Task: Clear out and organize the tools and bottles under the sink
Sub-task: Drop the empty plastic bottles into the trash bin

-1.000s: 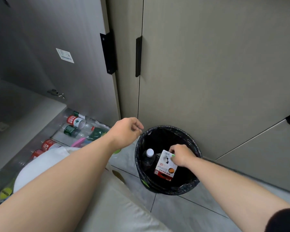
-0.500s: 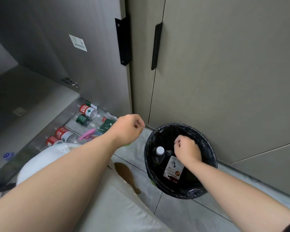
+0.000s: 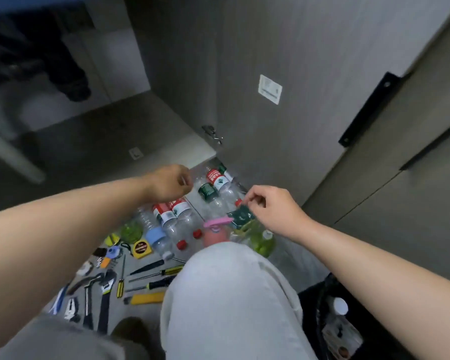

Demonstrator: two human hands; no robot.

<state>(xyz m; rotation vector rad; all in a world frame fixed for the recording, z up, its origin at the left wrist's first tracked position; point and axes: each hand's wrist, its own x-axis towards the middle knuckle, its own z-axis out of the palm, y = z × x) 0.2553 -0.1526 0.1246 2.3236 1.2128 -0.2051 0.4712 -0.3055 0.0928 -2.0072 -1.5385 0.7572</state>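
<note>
Several clear plastic bottles with red or green labels lie on the floor in front of the open sink cabinet. Beside them are a pink cup, a green bottle and a dark green packet. My right hand hovers over the packet, thumb and forefinger pinching its top edge. My left hand hangs loosely curled above the bottles and holds nothing. Left of my knee lie tools: screwdrivers, a wrench, pliers, a yellow tape measure.
A black-lined bin stands at the lower right and holds a white-capped bottle and a carton. My knee in light trousers fills the lower middle. The open cabinet door rises behind the bottles; dark pipework hangs inside the cabinet.
My right hand let go of the carton in the bin and moved left to the green packet. The view swung left and down, and the tools on the floor came into sight.
</note>
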